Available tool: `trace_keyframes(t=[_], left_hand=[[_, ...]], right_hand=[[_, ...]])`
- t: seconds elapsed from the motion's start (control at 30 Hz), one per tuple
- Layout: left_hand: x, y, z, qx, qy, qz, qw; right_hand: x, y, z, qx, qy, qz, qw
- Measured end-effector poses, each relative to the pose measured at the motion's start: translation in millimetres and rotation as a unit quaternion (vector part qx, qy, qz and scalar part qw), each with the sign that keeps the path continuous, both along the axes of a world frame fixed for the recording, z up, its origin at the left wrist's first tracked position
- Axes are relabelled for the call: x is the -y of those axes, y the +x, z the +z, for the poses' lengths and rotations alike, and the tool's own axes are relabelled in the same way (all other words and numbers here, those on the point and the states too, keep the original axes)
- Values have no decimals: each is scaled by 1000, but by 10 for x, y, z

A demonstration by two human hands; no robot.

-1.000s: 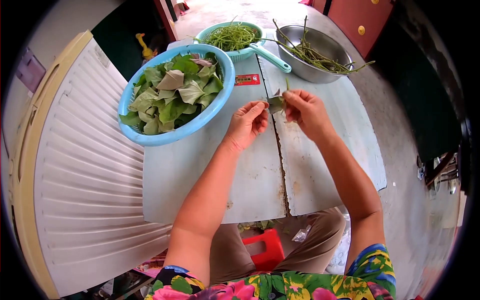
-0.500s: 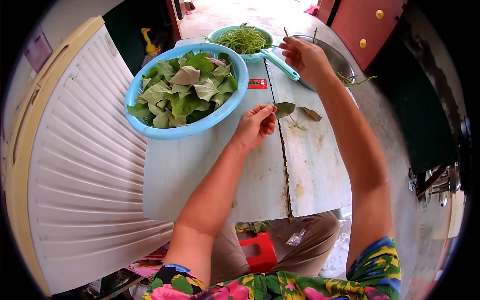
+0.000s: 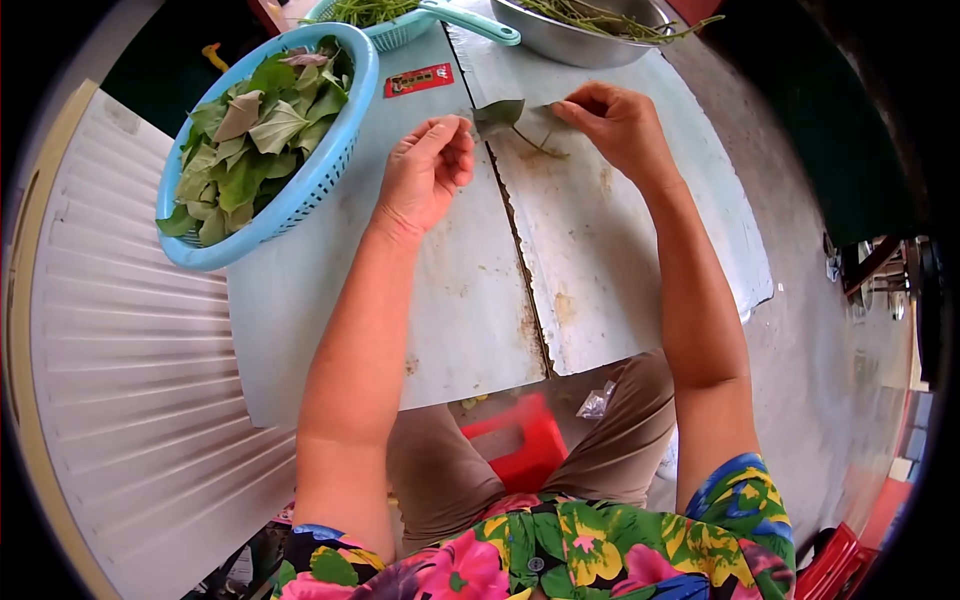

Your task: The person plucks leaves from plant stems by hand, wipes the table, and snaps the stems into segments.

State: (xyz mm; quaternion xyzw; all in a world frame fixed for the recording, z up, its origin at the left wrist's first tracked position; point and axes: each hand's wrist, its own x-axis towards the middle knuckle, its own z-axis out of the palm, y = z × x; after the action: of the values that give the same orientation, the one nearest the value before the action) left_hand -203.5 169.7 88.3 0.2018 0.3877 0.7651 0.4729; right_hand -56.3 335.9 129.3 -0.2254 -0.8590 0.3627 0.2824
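Observation:
A green leaf (image 3: 499,116) on a thin stem (image 3: 538,148) shows over the table seam, between my hands. My left hand (image 3: 430,170) is closed, thumb pressed on curled fingers, with its fingertips at the leaf's left edge; what it pinches cannot be made out. To the right, my right hand (image 3: 618,128) pinches at a dark, blurred leaf (image 3: 540,113) just above the tabletop. Left of my left hand, a blue plastic basket (image 3: 284,229) holds a heap of green leaves (image 3: 250,150).
Green stems (image 3: 372,8) fill a turquoise strainer (image 3: 400,36) at the back. Beside it, a steel bowl (image 3: 590,48) holds more stems (image 3: 600,16). A red packet (image 3: 418,80) lies on the pale table (image 3: 640,290). Below is a red stool (image 3: 525,445).
My right hand has come back from the steel bowl to the leaves on the table. My left hand stays closed near the leaf. The view has tilted down and shifted.

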Motion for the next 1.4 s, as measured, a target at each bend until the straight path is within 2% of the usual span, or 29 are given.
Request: trace_keyframes(t=[0.2,0.27,0.43,0.5,0.57,0.7,0.8,0.87,0.97,1.07,1.13,1.23,1.4], left_hand=[[-11,31,8,-31,-5,7,999],[-11,32,1,-35,-8,7,999],[-29,70,28,-28,-6,18,999],[-33,111,27,-109,-26,20,994],[-29,146,56,-125,-34,19,991],[-36,158,59,-148,-44,12,988],[-37,171,63,-163,-60,9,985],[-38,198,91,-169,-74,13,983],[-54,205,103,-166,-73,27,983],[-46,210,102,-138,-66,43,987],[-48,205,95,-139,-5,45,989],[-38,239,143,-170,-23,56,984],[-50,283,172,-183,-20,62,981]], right_hand=[[43,28,-85,110,23,75,991],[65,26,-48,142,71,92,983],[115,-23,-104,135,83,82,984],[146,-65,-149,125,98,84,984],[160,-81,-185,144,153,63,976],[126,-87,-236,140,149,57,977],[137,-86,-220,147,190,63,969],[197,-111,-133,30,81,47,995],[290,-125,-60,-16,60,77,995],[353,-150,-109,-34,45,106,993],[381,-171,-151,-38,39,109,993],[416,-193,-175,-79,39,141,986],[379,-193,-189,-67,54,133,987]])
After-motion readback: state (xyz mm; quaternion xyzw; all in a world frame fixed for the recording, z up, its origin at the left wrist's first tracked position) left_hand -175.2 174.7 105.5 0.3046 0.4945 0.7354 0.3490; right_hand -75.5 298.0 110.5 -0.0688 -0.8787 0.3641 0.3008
